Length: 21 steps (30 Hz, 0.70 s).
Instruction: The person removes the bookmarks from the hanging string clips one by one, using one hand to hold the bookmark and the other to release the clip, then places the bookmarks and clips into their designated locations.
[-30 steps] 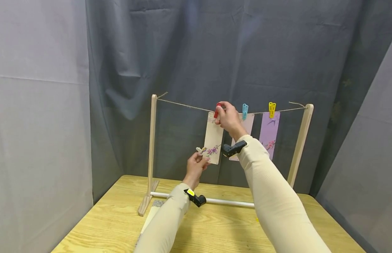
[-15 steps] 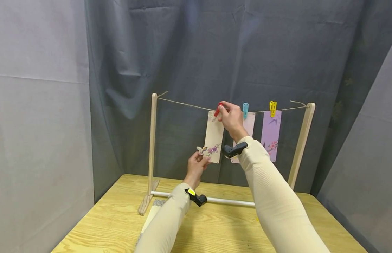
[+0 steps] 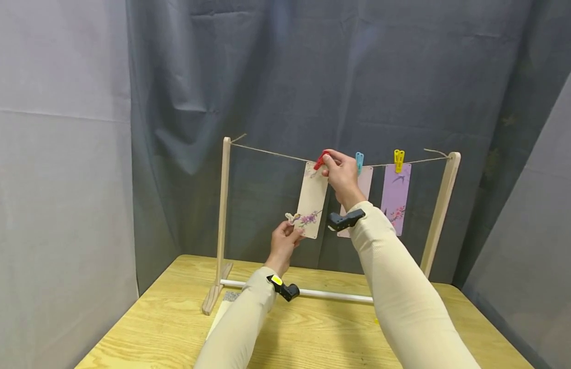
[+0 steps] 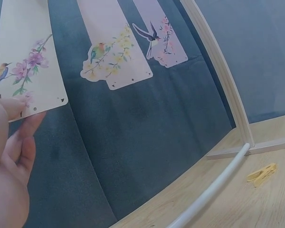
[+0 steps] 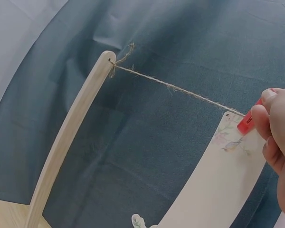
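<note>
A cream bookmark (image 3: pixel 313 197) with purple blossoms and a small bird hangs at the twine line (image 3: pixel 271 152). My left hand (image 3: pixel 283 246) pinches its lower left edge between thumb and fingers. Up at the card's top, my right hand (image 3: pixel 344 177) pinches a red clothespin (image 3: pixel 320 160), whose nose lies over the card's upper edge in the right wrist view. To the right hangs a pink bookmark (image 4: pixel 115 47) under a blue clothespin (image 3: pixel 359 161), partly behind my right hand. Farther right, a yellow clothespin (image 3: pixel 399 161) holds a purple bookmark (image 3: pixel 396 197).
The twine runs between two wooden posts (image 3: pixel 223 210) joined by a white rod (image 3: pixel 331 295) low down. A loose yellow clothespin (image 4: pixel 262 174) lies on the wooden table (image 3: pixel 142 328). A pale strip with grey ends (image 3: pixel 231 296) lies partly under my left forearm. Grey curtains hang behind.
The red clothespin has tilted over to the right, and my right hand has shifted slightly right with it. My left hand stays at the cream bookmark's lower edge.
</note>
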Motion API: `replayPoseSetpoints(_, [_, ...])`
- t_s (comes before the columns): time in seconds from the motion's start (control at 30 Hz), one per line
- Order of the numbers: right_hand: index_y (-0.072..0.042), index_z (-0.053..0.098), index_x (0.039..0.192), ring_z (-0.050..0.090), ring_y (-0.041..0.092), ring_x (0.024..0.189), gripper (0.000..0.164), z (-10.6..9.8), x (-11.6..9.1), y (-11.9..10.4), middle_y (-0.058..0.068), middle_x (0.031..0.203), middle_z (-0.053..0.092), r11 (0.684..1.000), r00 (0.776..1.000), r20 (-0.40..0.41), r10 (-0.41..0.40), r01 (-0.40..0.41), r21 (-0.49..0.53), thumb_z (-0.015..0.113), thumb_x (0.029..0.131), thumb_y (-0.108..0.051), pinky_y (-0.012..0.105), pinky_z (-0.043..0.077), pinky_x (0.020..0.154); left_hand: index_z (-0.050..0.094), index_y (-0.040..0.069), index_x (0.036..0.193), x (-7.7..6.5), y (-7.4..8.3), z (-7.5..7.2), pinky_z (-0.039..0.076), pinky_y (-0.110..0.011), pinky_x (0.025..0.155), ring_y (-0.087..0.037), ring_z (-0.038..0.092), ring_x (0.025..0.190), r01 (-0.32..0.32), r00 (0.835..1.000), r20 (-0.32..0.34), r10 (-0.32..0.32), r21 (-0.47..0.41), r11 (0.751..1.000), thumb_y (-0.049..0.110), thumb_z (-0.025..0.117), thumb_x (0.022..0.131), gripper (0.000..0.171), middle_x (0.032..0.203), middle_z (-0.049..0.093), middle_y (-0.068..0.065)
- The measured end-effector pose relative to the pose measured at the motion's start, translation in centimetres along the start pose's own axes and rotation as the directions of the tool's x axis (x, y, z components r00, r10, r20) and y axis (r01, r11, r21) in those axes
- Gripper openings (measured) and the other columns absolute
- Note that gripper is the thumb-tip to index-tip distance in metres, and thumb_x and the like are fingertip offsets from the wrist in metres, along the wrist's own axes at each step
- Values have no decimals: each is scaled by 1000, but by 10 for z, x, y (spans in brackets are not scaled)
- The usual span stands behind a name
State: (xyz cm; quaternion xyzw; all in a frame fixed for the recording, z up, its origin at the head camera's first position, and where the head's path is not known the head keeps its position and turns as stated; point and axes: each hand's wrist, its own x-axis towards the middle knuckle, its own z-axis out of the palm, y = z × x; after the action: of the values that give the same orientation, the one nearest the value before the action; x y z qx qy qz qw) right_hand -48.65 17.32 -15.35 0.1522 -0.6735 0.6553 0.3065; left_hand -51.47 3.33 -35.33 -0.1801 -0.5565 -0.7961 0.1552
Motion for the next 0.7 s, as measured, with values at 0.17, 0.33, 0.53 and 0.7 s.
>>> replayPoseSetpoints(0.17, [-7,68,136,56,2,55,32,0,0,1,6,98,71,997,999,-38,23,-20,77,64,105,-16,15,36,46,64,-5,112,-1,-1,3,48,-28,68,-30,74,88,6,1000,3,-6,-13,1000,2,72,96,19,106,74,-17])
replayPoseSetpoints(0.33, [-7,67,136,54,1,54,33,1,1,2,9,99,72,993,996,-78,40,-30,117,64,105,-14,15,37,47,64,-4,108,-5,-4,8,49,-30,69,-20,73,81,10,1000,6,-10,-18,1000,0,72,96,15,104,73,-18])
replayPoseSetpoints(0.53, [-7,68,135,54,2,56,32,1,2,1,10,101,72,982,994,-93,63,-45,184,63,105,-14,16,38,49,63,-7,112,-5,-6,9,50,-28,68,-32,74,89,2,1000,-10,-2,-9,1000,-1,71,96,19,108,72,-23])
replayPoseSetpoints(0.7, [-9,67,137,53,3,57,33,-2,2,2,7,101,71,956,988,-109,110,-75,283,63,105,-14,18,39,50,63,-9,117,-5,-2,12,50,-27,67,-39,72,94,5,1000,-16,-4,9,1000,0,71,96,24,109,71,-24])
